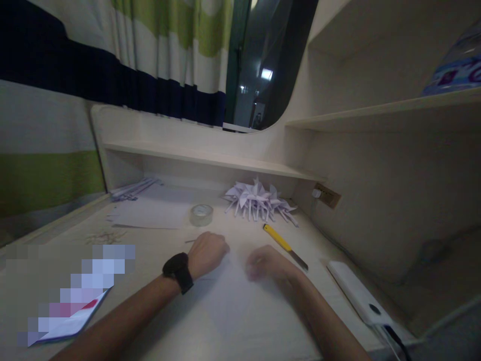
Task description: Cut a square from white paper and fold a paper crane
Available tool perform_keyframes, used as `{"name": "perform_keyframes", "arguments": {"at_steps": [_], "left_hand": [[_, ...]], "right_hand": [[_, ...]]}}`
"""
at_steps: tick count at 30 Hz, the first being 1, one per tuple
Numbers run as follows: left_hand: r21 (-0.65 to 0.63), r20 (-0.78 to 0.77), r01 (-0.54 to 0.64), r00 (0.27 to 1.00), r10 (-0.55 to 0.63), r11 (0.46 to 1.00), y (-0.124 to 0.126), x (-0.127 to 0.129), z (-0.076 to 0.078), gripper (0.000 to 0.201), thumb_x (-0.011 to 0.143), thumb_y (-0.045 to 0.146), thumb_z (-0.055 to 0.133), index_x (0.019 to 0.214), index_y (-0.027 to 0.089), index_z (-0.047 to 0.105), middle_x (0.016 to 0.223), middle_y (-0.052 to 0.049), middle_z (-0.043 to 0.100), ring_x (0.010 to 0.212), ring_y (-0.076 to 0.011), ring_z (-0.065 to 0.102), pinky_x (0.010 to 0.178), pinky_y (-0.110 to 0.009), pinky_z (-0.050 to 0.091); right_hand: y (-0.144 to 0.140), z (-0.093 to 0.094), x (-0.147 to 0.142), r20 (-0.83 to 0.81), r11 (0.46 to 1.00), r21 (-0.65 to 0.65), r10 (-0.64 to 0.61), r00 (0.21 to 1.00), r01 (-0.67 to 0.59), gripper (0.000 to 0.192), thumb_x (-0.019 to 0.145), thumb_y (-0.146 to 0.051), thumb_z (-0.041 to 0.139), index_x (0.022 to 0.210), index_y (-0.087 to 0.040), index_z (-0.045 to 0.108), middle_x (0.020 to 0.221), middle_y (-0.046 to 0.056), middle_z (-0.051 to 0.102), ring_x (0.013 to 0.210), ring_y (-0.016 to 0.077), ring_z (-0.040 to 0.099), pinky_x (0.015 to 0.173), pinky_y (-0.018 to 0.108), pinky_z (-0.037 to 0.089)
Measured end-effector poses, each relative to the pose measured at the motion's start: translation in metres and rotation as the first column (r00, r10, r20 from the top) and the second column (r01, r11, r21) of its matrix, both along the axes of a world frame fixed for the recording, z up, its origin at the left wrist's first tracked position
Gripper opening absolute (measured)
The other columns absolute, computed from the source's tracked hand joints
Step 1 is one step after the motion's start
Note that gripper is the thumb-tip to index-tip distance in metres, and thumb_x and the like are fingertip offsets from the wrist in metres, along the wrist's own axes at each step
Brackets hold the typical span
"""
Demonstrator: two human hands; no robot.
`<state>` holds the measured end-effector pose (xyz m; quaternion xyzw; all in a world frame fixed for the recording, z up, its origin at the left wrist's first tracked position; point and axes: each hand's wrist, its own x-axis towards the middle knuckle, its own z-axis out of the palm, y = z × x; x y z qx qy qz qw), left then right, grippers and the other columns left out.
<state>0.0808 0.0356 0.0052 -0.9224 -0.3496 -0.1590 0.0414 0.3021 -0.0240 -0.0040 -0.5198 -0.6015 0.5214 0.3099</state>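
My left hand, with a black watch on its wrist, is curled shut at the tip of a pale sheet of paper on the desk. The paper's outline is faint, and its exact shape is hard to make out. A thin dark stick-like piece pokes out beside that hand. To the right of the paper's tip, my right hand is smeared by motion, fingers bent; what they hold, if anything, does not show. A knife with a yellow handle lies just beyond the right hand.
Behind the hands stand a roll of clear tape and a cluster of folded paper pinwheels. Paper sheets lie at back left, small pale bits nearer. A partly blurred phone is front left, a white power strip-like device right.
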Motion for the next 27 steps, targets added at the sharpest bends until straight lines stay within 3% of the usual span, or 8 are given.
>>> {"name": "perform_keyframes", "arguments": {"at_steps": [3,7,9,12,14,19,23,27], "left_hand": [[-0.061,0.007,-0.057,0.998,0.057,0.997,-0.01,-0.002,0.003,0.025,0.08,0.017,0.048,0.065,0.017,0.068,0.065,-0.009,0.067,0.064,-0.0205,0.061,0.059,-0.027,0.034],[-0.248,0.227,0.06,0.974,-0.002,0.967,-0.015,-0.005,-0.003,0.028,0.081,0.021,0.047,0.059,0.015,0.064,0.062,-0.005,0.066,0.06,-0.0163,0.059,0.057,-0.024,0.034],[-0.423,0.364,0.11,0.93,0.057,0.9,-0.016,-0.008,-0.011,0.033,0.083,0.029,0.046,0.06,0.015,0.063,0.06,-0.004,0.065,0.056,-0.015,0.059,0.053,-0.022,0.037],[-0.676,0.506,0.18,0.818,0.273,0.714,-0.018,-0.015,-0.024,0.037,0.082,0.042,0.048,0.063,0.014,0.062,0.061,-0.004,0.064,0.053,-0.016,0.06,0.047,-0.022,0.042],[-0.735,0.562,0.254,0.746,0.357,0.628,-0.018,-0.019,-0.029,0.032,0.076,0.043,0.056,0.064,0.013,0.062,0.059,-0.003,0.062,0.053,-0.0161,0.06,0.047,-0.023,0.046],[-0.734,0.661,0.424,0.625,0.415,0.531,-0.019,-0.027,-0.037,0.027,0.065,0.036,0.067,0.077,0.012,0.061,0.056,0.001,0.058,0.05,-0.014,0.057,0.051,-0.027,0.047],[-0.713,0.679,0.438,0.626,0.384,0.547,-0.021,-0.031,-0.04,0.031,0.067,0.03,0.065,0.091,0.013,0.057,0.05,0.004,0.055,0.049,-0.0151,0.058,0.051,-0.027,0.045],[-0.697,0.69,0.44,0.626,0.363,0.566,-0.023,-0.032,-0.04,0.032,0.068,0.025,0.062,0.096,0.016,0.05,0.054,0.003,0.061,0.051,-0.0151,0.059,0.052,-0.025,0.044]], "right_hand": [[0.001,-0.006,-0.003,-0.015,0.999,0.028,0.039,0.999,-0.038,0.035,0.049,-0.035,0.081,0.071,-0.01,0.068,0.06,0.003,0.066,0.058,0.0183,0.067,0.057,0.029,0.054],[0.001,-0.011,-0.01,0.076,0.989,0.128,0.069,0.995,-0.078,0.037,0.052,-0.04,0.081,0.074,-0.012,0.072,0.063,0.004,0.068,0.06,0.0187,0.066,0.061,0.031,0.053],[0.001,-0.013,-0.012,0.141,0.979,0.18,0.065,0.988,-0.091,0.034,0.055,-0.039,0.08,0.075,-0.013,0.073,0.065,0.005,0.069,0.061,0.0186,0.065,0.061,0.03,0.052],[0.003,-0.017,-0.012,0.175,0.965,0.246,0.043,0.984,-0.086,0.03,0.057,-0.038,0.079,0.075,-0.014,0.074,0.066,0.005,0.069,0.062,0.0178,0.064,0.062,0.029,0.05],[0.004,-0.019,-0.011,0.175,0.958,0.274,0.035,0.984,-0.083,0.03,0.058,-0.038,0.078,0.076,-0.014,0.075,0.067,0.005,0.07,0.063,0.0175,0.063,0.063,0.029,0.05],[0.002,-0.016,-0.012,0.195,0.94,0.304,0.101,0.976,-0.158,0.03,0.066,-0.041,0.074,0.08,-0.014,0.075,0.076,0.007,0.071,0.07,0.0177,0.064,0.067,0.029,0.05],[-0.002,-0.011,-0.018,0.145,0.938,0.298,0.138,0.98,-0.176,0.031,0.071,-0.044,0.07,0.08,-0.015,0.074,0.078,0.007,0.071,0.072,0.0175,0.064,0.068,0.029,0.051],[-0.004,-0.007,-0.03,0.082,0.96,0.249,0.115,0.99,-0.132,0.03,0.068,-0.041,0.073,0.078,-0.013,0.073,0.069,0.005,0.068,0.061,0.0145,0.061,0.059,0.026,0.049]]}}
